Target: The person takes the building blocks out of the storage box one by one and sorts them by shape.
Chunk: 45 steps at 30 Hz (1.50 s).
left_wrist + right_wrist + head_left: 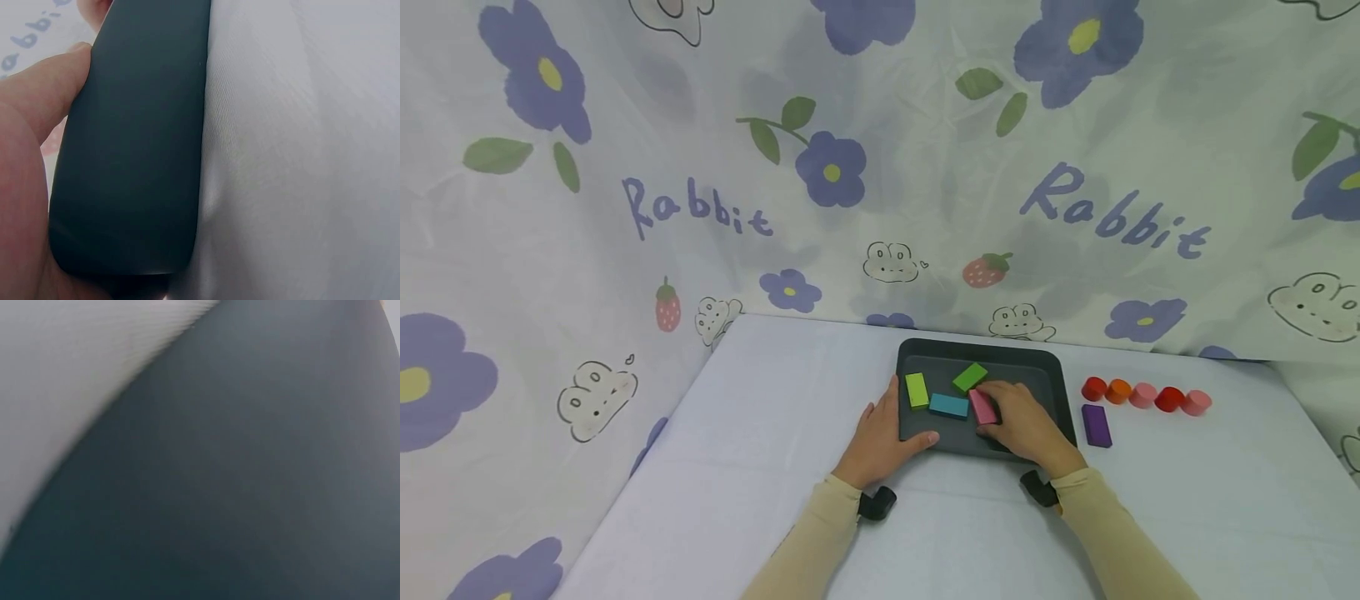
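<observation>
A dark grey baking tray (pixel 1030 354) lies on the white table with several coloured blocks in it. My left hand (pixel 877 442) holds the tray's near left corner, fingers along the left side and thumb over the front rim. In the left wrist view the thumb reaches the top edge of the tray wall (pixel 134 144). Inside the tray, my right hand (pixel 1026 425) pinches a pink block (pixel 982 407). Beside that block lie a blue block (pixel 949 406), a green block (pixel 970 377) and a yellow-green block (pixel 917 390). The right wrist view is filled mostly by the tray wall (pixel 237 462).
Right of the tray, a purple block (pixel 1097 426) lies on the table (pixel 760 400). Behind it stands a row of small red, orange and pink cylinders (pixel 1143 395). A patterned cloth (pixel 820 242) hangs at the back and left.
</observation>
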Each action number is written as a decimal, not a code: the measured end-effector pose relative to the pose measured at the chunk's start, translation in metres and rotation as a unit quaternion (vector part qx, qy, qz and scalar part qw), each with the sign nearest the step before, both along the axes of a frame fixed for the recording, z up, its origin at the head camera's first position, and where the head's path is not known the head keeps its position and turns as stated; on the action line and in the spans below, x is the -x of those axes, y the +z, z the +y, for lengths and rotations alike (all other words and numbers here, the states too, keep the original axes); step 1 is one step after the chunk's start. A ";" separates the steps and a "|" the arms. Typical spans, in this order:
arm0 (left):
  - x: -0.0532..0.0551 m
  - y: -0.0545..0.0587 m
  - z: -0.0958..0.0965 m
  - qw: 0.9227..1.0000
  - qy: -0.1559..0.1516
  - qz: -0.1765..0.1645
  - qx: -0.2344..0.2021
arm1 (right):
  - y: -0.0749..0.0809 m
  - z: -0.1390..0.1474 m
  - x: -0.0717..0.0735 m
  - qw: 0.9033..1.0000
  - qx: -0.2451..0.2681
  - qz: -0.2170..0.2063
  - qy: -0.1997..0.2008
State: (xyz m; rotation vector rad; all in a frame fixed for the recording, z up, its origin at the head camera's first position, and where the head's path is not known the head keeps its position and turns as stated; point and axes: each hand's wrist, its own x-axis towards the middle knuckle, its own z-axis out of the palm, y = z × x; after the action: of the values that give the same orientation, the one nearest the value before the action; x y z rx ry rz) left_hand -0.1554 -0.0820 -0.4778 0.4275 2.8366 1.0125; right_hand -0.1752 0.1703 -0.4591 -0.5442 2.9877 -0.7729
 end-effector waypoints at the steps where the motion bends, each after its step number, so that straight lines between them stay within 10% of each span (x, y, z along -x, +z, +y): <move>1: 0.000 0.000 0.000 1.000 0.000 -0.001 0.001 | 0.000 0.000 0.000 1.000 -0.001 0.001 -0.001; 45: 0.002 -0.001 0.000 1.000 0.002 -0.005 0.001 | 0.013 0.018 -0.023 0.999 0.018 0.023 -0.046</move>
State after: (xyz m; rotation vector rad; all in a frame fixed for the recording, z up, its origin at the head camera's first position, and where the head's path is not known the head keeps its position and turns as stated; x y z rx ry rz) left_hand -0.1570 -0.0820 -0.4791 0.4163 2.8301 1.0088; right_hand -0.1520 0.1885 -0.4459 -0.4335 3.0660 -0.8327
